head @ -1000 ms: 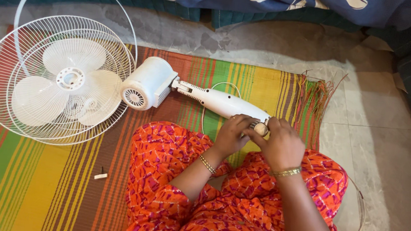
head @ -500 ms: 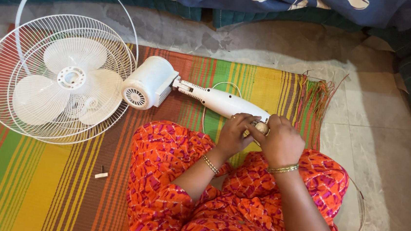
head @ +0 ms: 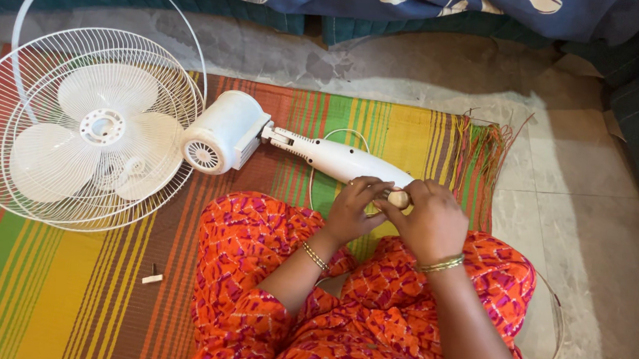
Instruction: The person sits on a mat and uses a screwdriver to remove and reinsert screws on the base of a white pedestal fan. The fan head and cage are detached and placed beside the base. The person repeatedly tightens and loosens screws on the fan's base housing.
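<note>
You've got the white fan [head: 111,129] lying flat on the striped mat, cage to the left, its slim white neck [head: 344,161] angling right toward you, a small tan knob [head: 398,199] at its end.

This looks like a room in a home. A striped woven mat [head: 82,297] in orange, yellow and green lies on a stone tile floor [head: 597,224], and a blue patterned bedcover [head: 425,2] hangs along the far edge. A white household fan [head: 88,127] lies on the mat.
</note>
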